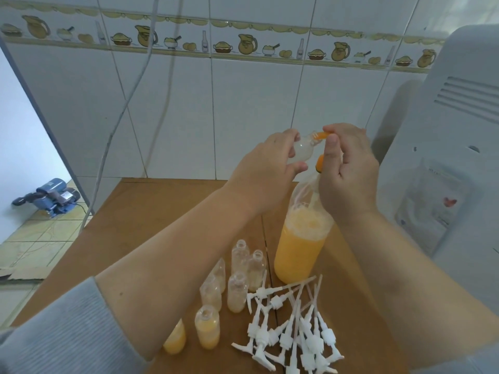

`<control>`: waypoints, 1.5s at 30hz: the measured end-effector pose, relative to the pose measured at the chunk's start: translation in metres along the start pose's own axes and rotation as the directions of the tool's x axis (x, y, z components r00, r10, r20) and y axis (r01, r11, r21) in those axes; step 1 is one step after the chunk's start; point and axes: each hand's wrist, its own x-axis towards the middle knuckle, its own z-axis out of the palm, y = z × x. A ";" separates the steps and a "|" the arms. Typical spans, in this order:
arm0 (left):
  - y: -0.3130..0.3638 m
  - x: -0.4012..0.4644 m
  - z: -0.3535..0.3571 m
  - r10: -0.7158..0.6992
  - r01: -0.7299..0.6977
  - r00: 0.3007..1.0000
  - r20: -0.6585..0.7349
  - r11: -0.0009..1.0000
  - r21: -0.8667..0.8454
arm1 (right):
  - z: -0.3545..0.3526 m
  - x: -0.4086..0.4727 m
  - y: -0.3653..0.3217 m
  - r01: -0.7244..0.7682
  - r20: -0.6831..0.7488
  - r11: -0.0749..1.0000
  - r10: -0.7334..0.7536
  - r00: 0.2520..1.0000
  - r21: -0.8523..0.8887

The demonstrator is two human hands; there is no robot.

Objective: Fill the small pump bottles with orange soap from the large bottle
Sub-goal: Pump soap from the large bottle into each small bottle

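Light, slick small bottle (114,151) gripped round body by left hand (266,168); right hand (348,168) pinching orange piece (321,135) at neck.

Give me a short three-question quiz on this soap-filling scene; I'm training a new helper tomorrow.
1. True or false: the large bottle of orange soap stands upright on the brown table.
2. Which hand grips the small clear bottle held up in the air? A) left hand B) right hand C) neither
3. Fill in: the loose white pump heads lie in a heap in front of the ______ bottle.

Key: 1 true; 2 A; 3 large.
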 end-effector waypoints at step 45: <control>0.003 -0.006 0.007 0.033 -0.028 0.998 -0.053 0.996 0.084 | 0.010 -0.009 -0.005 -0.040 -0.018 0.999 0.040 0.999 -0.006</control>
